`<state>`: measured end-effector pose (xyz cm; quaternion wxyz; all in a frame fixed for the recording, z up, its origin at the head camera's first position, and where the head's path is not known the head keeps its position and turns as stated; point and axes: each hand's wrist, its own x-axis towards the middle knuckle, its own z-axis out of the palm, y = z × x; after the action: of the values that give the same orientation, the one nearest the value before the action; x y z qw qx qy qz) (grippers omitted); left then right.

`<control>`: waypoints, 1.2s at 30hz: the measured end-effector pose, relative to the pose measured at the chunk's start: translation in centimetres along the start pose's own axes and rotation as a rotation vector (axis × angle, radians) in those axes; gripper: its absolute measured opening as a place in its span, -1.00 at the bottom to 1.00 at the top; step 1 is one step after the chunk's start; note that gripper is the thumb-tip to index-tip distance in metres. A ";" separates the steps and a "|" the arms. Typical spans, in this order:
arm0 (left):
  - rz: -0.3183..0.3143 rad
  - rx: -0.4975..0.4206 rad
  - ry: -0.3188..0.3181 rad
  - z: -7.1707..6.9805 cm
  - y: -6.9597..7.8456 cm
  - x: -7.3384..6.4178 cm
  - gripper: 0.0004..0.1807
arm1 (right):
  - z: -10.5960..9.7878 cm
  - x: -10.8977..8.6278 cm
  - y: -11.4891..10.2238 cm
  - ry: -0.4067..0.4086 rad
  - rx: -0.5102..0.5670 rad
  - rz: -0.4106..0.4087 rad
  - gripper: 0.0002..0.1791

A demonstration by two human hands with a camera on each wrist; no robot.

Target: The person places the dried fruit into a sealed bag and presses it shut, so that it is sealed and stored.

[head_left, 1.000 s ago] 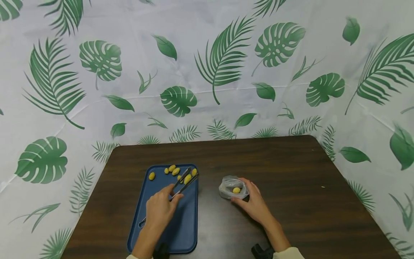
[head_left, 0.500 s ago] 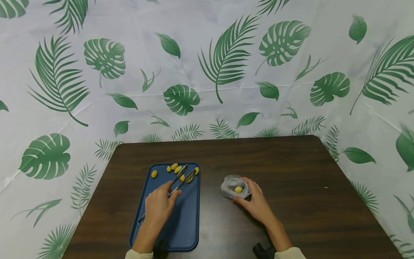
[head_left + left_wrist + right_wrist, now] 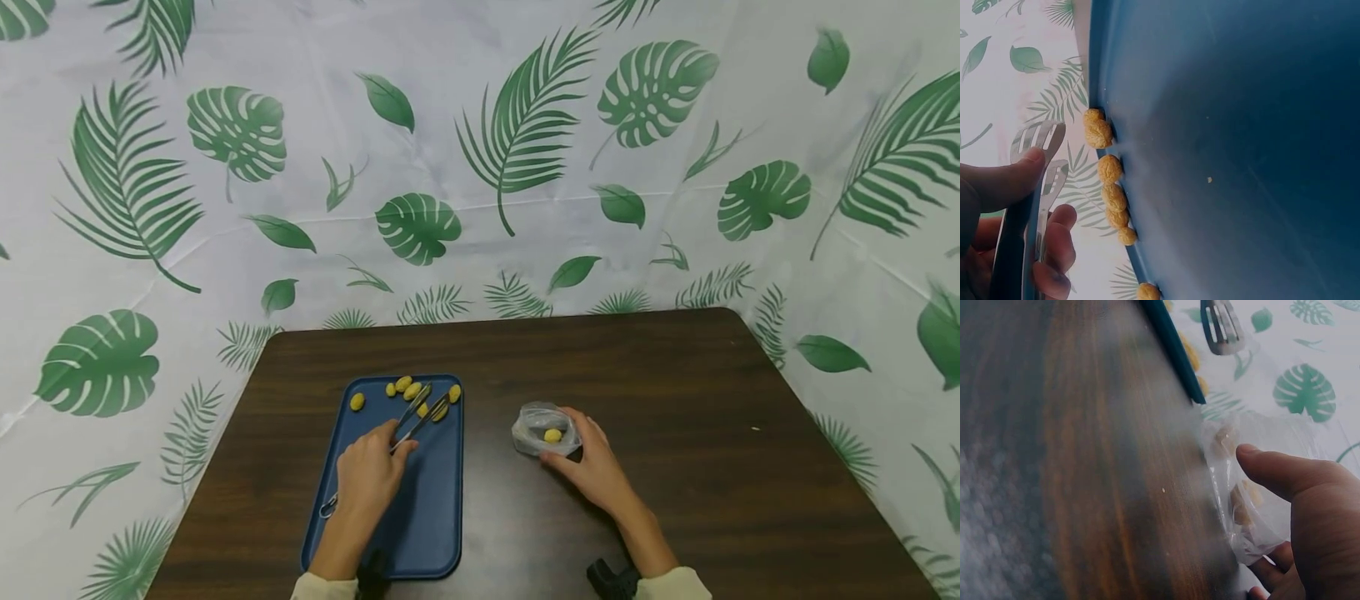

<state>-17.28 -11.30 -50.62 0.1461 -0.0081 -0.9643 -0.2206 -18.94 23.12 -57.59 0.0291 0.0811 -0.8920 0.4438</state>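
My left hand (image 3: 367,473) grips metal tongs (image 3: 418,425) over the blue tray (image 3: 420,525). The slotted tips stand apart above several yellow, wrinkled nuggets (image 3: 412,391) along the tray's far side; in the left wrist view, nothing sits between the slotted ends (image 3: 1054,137). Thumb and fingers lie on opposite sides of the tongs. To the right of the tray, my right hand (image 3: 600,477) holds a clear plastic bag (image 3: 525,438) by its side, its mouth spread upward. A nugget (image 3: 552,435) shows inside it; the right wrist view shows more pieces through the plastic (image 3: 1244,503).
One nugget (image 3: 357,402) lies apart at the tray's far left corner. Tray and bag are on a dark wooden table (image 3: 675,400). A leaf-patterned cloth (image 3: 480,167) hangs behind the table. Small crumbs dot the tray (image 3: 1209,179) and table (image 3: 755,428).
The tongs' tips have drawn back slightly toward the left from the tray's far right corner. The right hand and bag keep their place; the head view has shifted a little.
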 end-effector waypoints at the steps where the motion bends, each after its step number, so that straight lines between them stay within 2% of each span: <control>1: -0.011 0.002 -0.009 0.0 0.0 0.0 -0.72 | 0.0 0.1 0.0 -0.001 -0.003 -0.005 -0.16; 7: -0.052 0.014 -0.053 0.0 -0.1 -0.1 -0.72 | 0.1 0.4 -0.1 -0.008 -0.001 0.008 -0.15; 21: -0.035 0.056 -0.106 0.4 -0.1 0.0 -0.71 | 0.0 0.2 -0.1 -0.003 0.003 0.010 -0.14; 27: -0.025 0.071 -0.111 0.8 -0.1 0.2 -0.67 | 0.0 0.0 0.1 0.012 -0.010 0.007 -0.15; 36: -0.017 0.069 -0.098 1.0 -0.2 0.2 -0.81 | 0.1 0.2 0.0 0.019 -0.002 0.006 -0.16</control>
<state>-17.79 -11.10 -51.47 0.0972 -0.0056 -0.9773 -0.1880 -19.10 23.02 -57.62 0.0365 0.0740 -0.8922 0.4440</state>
